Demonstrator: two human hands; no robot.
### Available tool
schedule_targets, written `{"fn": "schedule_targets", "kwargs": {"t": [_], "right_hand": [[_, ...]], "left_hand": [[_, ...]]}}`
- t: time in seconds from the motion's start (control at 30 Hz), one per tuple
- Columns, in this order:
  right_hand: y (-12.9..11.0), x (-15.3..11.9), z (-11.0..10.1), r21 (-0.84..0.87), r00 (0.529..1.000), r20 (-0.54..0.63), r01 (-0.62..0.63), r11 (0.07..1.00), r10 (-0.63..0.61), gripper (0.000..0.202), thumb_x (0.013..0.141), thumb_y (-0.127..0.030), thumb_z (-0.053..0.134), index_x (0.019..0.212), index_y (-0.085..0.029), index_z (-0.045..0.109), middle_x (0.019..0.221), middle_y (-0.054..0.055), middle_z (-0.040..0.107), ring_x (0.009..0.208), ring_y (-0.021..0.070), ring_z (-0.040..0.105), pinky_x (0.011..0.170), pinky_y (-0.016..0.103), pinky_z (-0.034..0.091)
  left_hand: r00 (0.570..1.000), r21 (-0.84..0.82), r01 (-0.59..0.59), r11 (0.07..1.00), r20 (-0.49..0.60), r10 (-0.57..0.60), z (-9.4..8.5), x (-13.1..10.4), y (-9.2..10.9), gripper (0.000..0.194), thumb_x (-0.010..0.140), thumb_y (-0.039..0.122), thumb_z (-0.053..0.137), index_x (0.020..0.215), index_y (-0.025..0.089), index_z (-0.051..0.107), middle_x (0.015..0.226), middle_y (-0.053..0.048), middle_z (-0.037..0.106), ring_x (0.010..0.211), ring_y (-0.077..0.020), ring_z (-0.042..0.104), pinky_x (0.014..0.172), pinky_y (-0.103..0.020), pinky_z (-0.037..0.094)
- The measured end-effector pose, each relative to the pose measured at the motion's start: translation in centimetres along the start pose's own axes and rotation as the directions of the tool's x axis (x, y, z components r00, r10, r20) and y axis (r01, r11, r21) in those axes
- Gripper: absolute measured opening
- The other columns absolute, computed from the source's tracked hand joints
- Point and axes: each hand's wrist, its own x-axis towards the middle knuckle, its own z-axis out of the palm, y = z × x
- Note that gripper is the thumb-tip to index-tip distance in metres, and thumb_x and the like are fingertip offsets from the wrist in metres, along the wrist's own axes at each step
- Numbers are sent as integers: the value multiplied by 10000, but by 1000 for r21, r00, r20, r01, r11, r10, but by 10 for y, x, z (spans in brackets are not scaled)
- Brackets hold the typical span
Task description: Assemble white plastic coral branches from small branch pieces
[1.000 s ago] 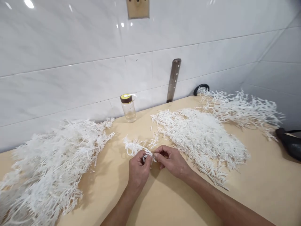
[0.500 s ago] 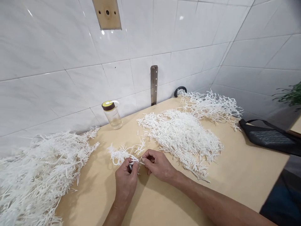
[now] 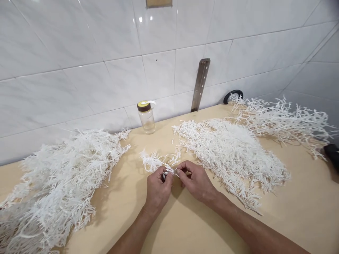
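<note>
With the left hand [image 3: 157, 190] and right hand [image 3: 194, 181] both pinching one thin white plastic sprig [image 3: 156, 163], an uneven pull could likely snap its brittle branches.

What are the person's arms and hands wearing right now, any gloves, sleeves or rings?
Both the left hand and the right hand are bare: no gloves, and no rings or watch that I can see. Both forearms are uncovered down to the frame edge, with no sleeves showing.
</note>
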Motion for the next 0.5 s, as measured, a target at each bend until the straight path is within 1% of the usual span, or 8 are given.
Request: {"fn": "schedule_targets", "kwargs": {"t": [0.07, 0.13, 0.27, 0.37, 0.5], "right_hand": [[1, 0, 0, -106, 995, -40, 89, 990, -93, 109, 893, -283, 545, 864, -199, 608, 749, 14, 635, 608, 140, 568, 536, 256, 452], [3, 0, 0, -206, 979, -65, 175, 963, -192, 76, 889, -232, 534, 853, -198, 592, 766, 17, 627, 645, 144, 567, 564, 259, 445], [9, 1, 3, -337, 946, -50, 286, 897, -320, 102, 902, -159, 474, 855, -196, 558, 787, 25, 600, 676, 148, 552, 619, 274, 437], [11, 2, 6, -418, 933, -51, 304, 856, -356, 118, 901, -130, 441, 860, -197, 530, 794, 30, 589, 680, 155, 552, 622, 282, 424], [8, 3, 9, -510, 940, -51, 267, 818, -339, 114, 890, -126, 432, 840, -203, 498, 796, 35, 581, 677, 165, 553, 600, 286, 403]], "left_hand": [[1000, 11, 4, 1000, 4, -5, 0, 0, 2, 225, 821, 306, 560, 646, 192, 477, 563, 50, 427, 532, -98, 403, 536, -211, 360], [1000, 28, 8, 1000, 6, -8, 0, 0, 4, 209, 808, 291, 558, 637, 192, 489, 548, 47, 449, 522, -101, 415, 528, -214, 360], [1000, 61, 23, 998, -1, -23, 0, 1, 6, 204, 792, 282, 554, 619, 194, 490, 527, 46, 468, 501, -103, 415, 507, -216, 346], [999, 80, 25, 996, -42, -22, 2, 1, 3, 212, 793, 298, 557, 621, 196, 486, 538, 48, 446, 506, -104, 397, 510, -219, 337], [996, 96, -7, 995, -82, 15, 3, 1, 0, 225, 801, 299, 552, 612, 201, 481, 541, 42, 435, 521, -114, 392, 523, -228, 332]]}}
